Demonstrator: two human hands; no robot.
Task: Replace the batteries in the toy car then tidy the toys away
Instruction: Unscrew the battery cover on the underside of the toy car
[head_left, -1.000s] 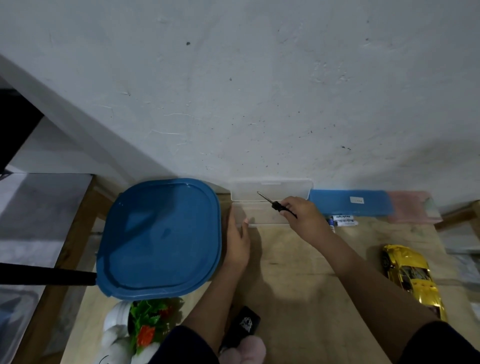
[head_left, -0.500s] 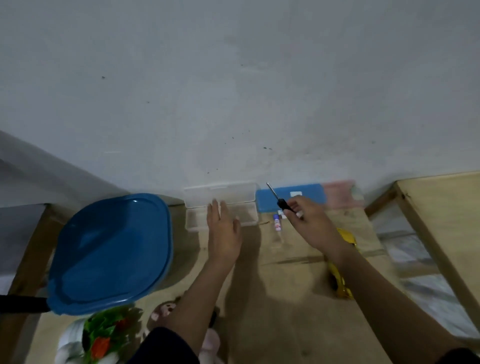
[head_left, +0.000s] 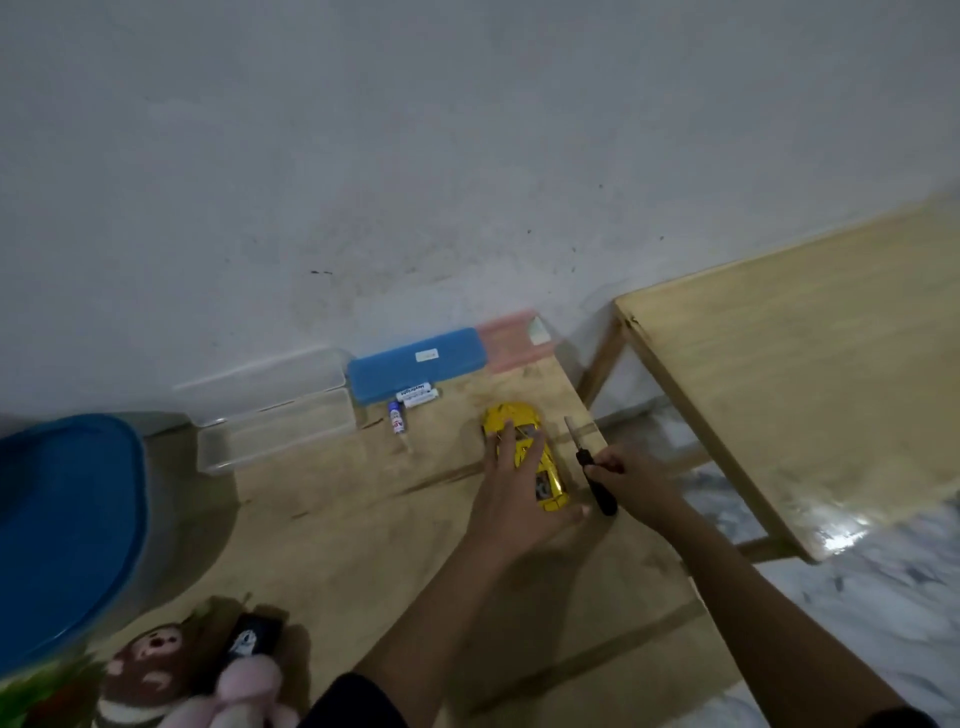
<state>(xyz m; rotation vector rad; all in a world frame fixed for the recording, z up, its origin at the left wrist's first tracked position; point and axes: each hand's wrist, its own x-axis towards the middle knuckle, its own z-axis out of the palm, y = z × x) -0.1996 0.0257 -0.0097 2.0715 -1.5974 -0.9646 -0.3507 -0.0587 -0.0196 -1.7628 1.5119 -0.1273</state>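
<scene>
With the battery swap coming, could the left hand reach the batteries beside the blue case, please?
Probably yes: the left hand is at the car, with only bare table before the batteries.

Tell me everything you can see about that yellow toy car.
The toy car is a glossy yellow, plastic-looking sports model. It lies on the wooden table near its right edge, one end angled toward the wall. The left hand rests spread over its middle; the right hand, holding a screwdriver, is beside it, apart.
</scene>
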